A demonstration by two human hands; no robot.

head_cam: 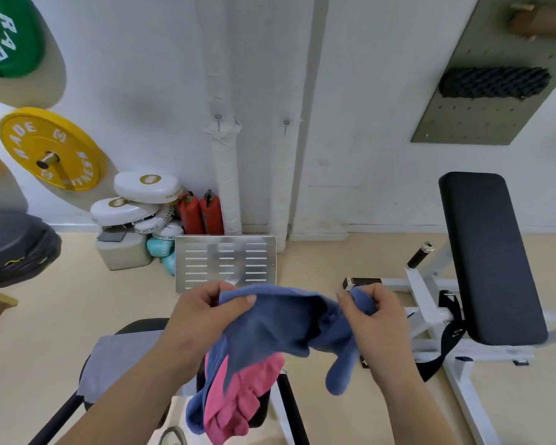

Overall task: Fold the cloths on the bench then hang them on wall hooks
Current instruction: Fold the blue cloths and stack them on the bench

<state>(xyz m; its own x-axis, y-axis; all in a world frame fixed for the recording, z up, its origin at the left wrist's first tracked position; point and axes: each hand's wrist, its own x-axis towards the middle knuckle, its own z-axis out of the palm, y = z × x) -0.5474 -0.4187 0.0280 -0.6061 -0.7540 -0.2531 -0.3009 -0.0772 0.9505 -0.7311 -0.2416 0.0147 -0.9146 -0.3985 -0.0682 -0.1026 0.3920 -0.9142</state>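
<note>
Both hands (206, 311) (371, 311) gripping blue cloth (280, 322), apparently pinched.

Open air lies between the raised blue cloth (280, 319) and the two wall hooks (218, 121) above. Below that path stands a perforated metal plate (225, 263); an inclined black bench pad (485, 252) bounds the right, wall-mounted yellow weight plate (49, 147) the left.

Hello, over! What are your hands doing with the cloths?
Both hands, left and right, grip blue cloth. Pink cloth hangs below. Wall hooks bare.
</note>
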